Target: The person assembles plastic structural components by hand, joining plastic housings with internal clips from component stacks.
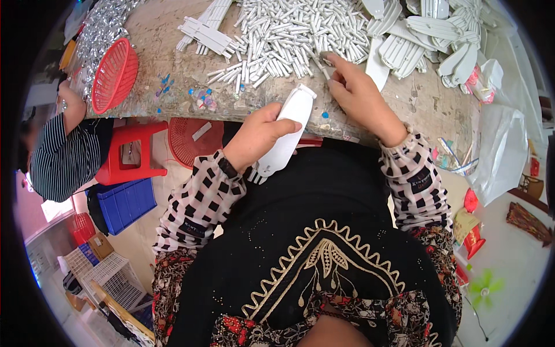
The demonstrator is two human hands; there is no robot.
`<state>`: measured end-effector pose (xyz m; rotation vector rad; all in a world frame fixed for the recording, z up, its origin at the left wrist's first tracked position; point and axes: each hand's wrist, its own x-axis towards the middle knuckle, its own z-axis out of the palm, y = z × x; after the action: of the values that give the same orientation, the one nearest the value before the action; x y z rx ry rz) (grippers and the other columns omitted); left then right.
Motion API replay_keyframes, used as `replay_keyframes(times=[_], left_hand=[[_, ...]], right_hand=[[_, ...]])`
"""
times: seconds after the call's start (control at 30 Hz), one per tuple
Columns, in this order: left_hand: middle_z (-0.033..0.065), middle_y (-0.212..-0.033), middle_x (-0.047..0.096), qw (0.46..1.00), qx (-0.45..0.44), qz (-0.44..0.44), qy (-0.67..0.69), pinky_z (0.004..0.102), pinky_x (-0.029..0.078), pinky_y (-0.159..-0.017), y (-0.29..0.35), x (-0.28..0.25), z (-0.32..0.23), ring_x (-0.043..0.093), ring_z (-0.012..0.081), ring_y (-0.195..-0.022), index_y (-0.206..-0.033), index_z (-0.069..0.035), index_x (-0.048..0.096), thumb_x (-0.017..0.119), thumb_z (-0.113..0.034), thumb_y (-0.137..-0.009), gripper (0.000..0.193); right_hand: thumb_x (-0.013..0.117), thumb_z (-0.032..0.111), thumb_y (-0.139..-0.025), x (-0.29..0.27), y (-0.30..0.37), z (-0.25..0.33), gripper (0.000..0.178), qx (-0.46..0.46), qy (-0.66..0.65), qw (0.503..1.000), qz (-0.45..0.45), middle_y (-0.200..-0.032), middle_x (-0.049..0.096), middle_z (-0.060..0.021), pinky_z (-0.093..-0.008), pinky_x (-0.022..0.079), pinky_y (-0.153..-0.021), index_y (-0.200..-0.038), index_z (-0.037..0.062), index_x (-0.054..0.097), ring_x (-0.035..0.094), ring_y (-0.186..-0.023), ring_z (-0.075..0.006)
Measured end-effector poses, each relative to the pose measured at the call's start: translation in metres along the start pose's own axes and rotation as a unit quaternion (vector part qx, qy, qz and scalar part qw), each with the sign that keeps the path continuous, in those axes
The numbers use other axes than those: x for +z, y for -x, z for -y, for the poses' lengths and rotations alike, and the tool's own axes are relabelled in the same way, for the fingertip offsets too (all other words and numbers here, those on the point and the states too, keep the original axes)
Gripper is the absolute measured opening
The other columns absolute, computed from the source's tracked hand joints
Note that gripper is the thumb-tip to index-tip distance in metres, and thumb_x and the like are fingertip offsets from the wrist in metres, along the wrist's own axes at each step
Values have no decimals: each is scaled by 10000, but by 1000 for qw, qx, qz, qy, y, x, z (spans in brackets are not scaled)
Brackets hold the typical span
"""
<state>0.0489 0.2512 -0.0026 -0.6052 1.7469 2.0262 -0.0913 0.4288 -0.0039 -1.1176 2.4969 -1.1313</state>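
Observation:
My left hand (254, 136) is closed around a long white plastic shell (283, 141), held tilted in front of the table edge with the thumb across its face. Several prongs stick out of the shell's lower end. At the near edge of a heap of small white rods (289, 34), my right hand (364, 98) is pinched, and a small white rod (320, 65) shows at its thumb and fingertips. Flat white slotted strips (205, 36) lie left of the heap. More white plastic shells (404, 46) are piled to its right.
A red plastic basket (115, 75) stands near shiny silver pieces (110, 29) on the worn wooden table (225, 104). Another person's striped sleeve (66, 147) is at the left, near a red stool (130, 150) and a blue crate (127, 202). Clear plastic sheeting (500, 150) hangs at the right.

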Motion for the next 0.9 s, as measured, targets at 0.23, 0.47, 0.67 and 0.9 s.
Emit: replay_keyframes(times=[0.23, 0.47, 0.67, 0.9], left_hand=[[93, -864, 639, 997, 35, 4, -61, 321, 506, -621, -7, -1, 1, 647, 193, -684, -1048, 3, 552, 615, -160, -870, 250], [283, -758, 608, 841, 169, -104, -504, 485, 487, -676, 7, 11, -29, 615, 437, -753, -1015, 39, 495, 561, -174, -859, 272], [268, -727, 603, 798, 150, -100, -575, 533, 475, -668, 6, 15, -32, 596, 462, -717, -944, 28, 455, 560, -146, -850, 224], [270, -715, 593, 792, 167, -86, -581, 533, 470, -681, 4, 10, -32, 592, 458, -734, -943, 34, 456, 559, -139, -847, 224]], right_hand=[[605, 39, -893, 9, 3, 2, 339, 146, -520, 842, 0, -858, 541, 22, -220, 466, -702, -1226, 11, 549, 544, -784, -74], [657, 11, -855, 13, 0, 0, 311, 111, -457, 880, -61, -825, 547, 45, -178, 454, -665, -1160, -1, 600, 540, -743, -44], [683, 70, -853, 26, 6, -6, 283, 95, -391, 913, -72, -801, 568, 29, -191, 446, -653, -1117, -22, 637, 502, -712, -48], [626, 42, -814, 20, 12, 15, 303, -169, 27, 979, -112, -789, 590, -129, -348, 489, -684, -1111, -14, 618, 582, -760, -277]])
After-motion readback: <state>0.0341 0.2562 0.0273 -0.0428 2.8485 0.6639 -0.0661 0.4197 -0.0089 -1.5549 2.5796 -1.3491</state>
